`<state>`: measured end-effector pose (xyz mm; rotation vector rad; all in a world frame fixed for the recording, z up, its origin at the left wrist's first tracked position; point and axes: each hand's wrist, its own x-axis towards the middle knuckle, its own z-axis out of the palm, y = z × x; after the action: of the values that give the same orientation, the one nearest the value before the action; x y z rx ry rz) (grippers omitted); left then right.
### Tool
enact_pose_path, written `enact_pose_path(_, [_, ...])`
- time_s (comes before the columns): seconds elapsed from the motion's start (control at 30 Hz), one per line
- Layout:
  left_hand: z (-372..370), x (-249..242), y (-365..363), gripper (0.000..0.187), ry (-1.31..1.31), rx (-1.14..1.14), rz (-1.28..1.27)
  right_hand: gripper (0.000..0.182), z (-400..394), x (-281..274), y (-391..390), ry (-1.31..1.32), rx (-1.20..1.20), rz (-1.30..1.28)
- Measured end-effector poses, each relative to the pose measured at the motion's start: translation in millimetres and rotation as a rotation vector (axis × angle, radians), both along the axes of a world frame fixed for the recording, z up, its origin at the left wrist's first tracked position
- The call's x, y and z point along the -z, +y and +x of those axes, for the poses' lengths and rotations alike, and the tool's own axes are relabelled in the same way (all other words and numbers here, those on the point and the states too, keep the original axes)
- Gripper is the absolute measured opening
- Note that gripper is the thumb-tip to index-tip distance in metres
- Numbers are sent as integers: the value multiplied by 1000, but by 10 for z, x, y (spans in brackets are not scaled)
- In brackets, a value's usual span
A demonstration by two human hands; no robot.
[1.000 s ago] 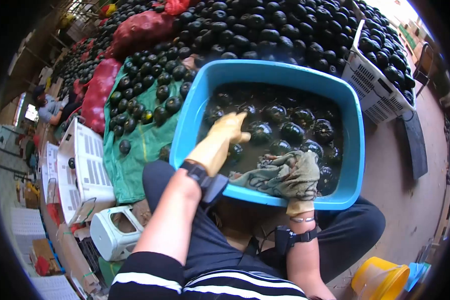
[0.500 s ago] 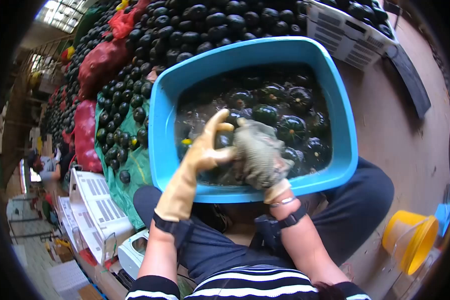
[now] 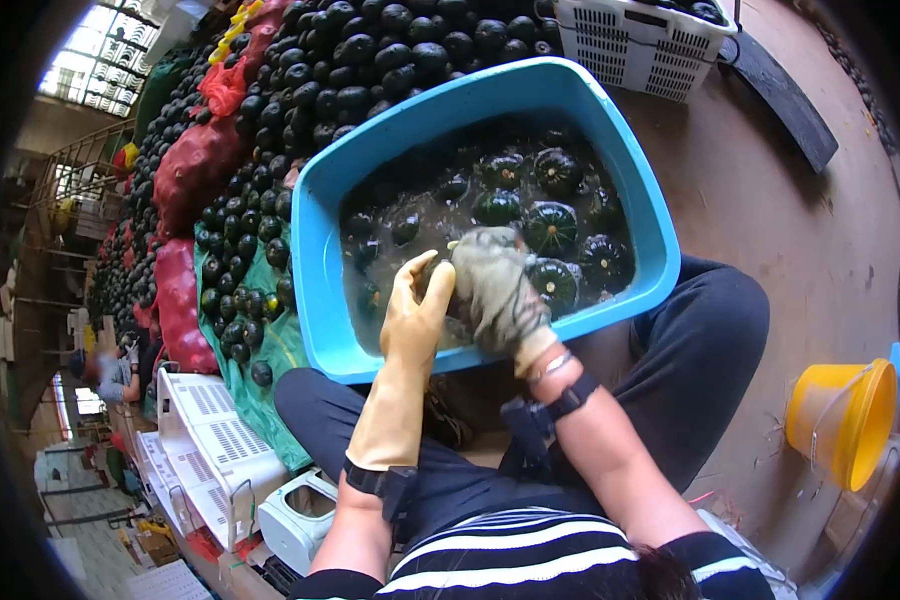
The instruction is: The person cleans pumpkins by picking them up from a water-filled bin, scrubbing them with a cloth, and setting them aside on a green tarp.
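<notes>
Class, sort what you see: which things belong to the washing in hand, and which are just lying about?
In use: left hand, right hand, blue tub, squashes in water.
Lying about: yellow bucket, white crate, red net sacks, green tarp.

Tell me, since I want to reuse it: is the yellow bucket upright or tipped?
Tipped: the yellow bucket lies on its side on the floor.

Squash between the gloves (image 3: 442, 290) mostly hidden, possibly gripped, white crate (image 3: 650, 35) cropped at top.
</notes>
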<state>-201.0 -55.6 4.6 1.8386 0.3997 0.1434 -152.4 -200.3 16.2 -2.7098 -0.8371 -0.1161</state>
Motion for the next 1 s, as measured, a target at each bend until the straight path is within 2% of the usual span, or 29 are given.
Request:
enact_pose_path(0.03, [-57, -134, -77, 52, -8, 12, -115, 36, 116, 518, -50, -112, -62, 249])
enact_pose_path(0.07, [-81, -219, -106, 51, -19, 26, -227, 46, 282, 102, -62, 514, 48, 115])
enact_pose_path(0.1, [-3, -154, 44, 53, -32, 145, -257, 44, 187, 500, -29, 318, 43, 271])
enact_pose_path(0.13, [28, -133, 112, 51, -24, 204, -475, 42, 100, 880, -6, 110, 30, 420])
enact_pose_path(0.2, [44, -309, 152, 45, -37, 246, -478, 36, 67, 569, 46, -52, 76, 163])
enact_pose_path(0.23, [154, -268, 265, 40, 115, 85, -562, 27, 122, 604, 164, -257, 40, 164])
enact_pose_path(0.27, [258, -195, 372, 37, 276, -76, -640, 31, -23, -19, 146, -34, -5, -120])
enact_pose_path(0.3, [256, -341, 208, 30, 58, -21, -246, 29, -65, -60, 139, -248, -48, -108])
enact_pose_path(0.33, [301, -357, 173, 31, -90, 76, -102, 27, -90, -111, 112, -464, -94, -102])
enact_pose_path(0.37, [337, -385, 139, 32, -12, 96, -256, 25, -126, -180, 65, -425, -58, -37])
enact_pose_path(0.4, [360, -485, 70, 32, 68, 115, -410, 22, -31, -68, 35, -254, -116, 197])
enact_pose_path(0.43, [351, -543, 62, 32, 77, 115, -412, 33, 3, -188, -61, 10, -141, 293])
enact_pose_path(0.47, [366, -605, 79, 31, 177, 226, -358, 49, 29, -314, -169, 270, -160, 387])
enact_pose_path(0.5, [402, -626, 80, 30, 269, 337, -303, 85, -45, 138, -174, 122, -158, 812])
enact_pose_path(0.53, [444, -587, 57, 28, 240, 398, -305, 109, -105, 246, -207, 255, -77, 819])
enact_pose_path(0.6, [462, -599, -32, 29, 144, 294, -475, 104, -60, 419, -225, 33, -171, 989])
enact_pose_path(0.63, [483, -543, -45, 29, 145, 292, -477, 104, -92, 344, -220, 36, -171, 987])
enact_pose_path(0.7, [556, -377, -42, 32, -8, 143, -490, 76, -185, 99, -179, 141, 29, 942])
enact_pose_path(0.73, [587, -306, -64, 34, -90, -4, -268, 76, -184, 181, -115, 141, 26, 939])
enact_pose_path(0.8, [519, -343, -81, 35, -337, 109, 333, 64, -173, 440, -27, 99, 179, 973])
enact_pose_path(0.83, [357, -489, -144, 38, -238, 223, 288, 52, -120, 336, -80, 158, 176, 960])
enact_pose_path(0.87, [214, -470, -193, 58, -408, 323, 765, 43, 13, 576, -57, -17, 169, 837])
enact_pose_path(0.93, [-91, -417, -399, 86, -135, 161, 665, 39, 171, 410, -129, 269, 58, 581])
enact_pose_path(0.97, [-71, -395, -337, 92, -109, 176, 301, 35, 188, 801, 5, 112, 246, 667])
enact_pose_path(1.0, [-39, -327, -247, 99, -81, 186, -65, 35, 167, 766, 34, 116, 247, 670])
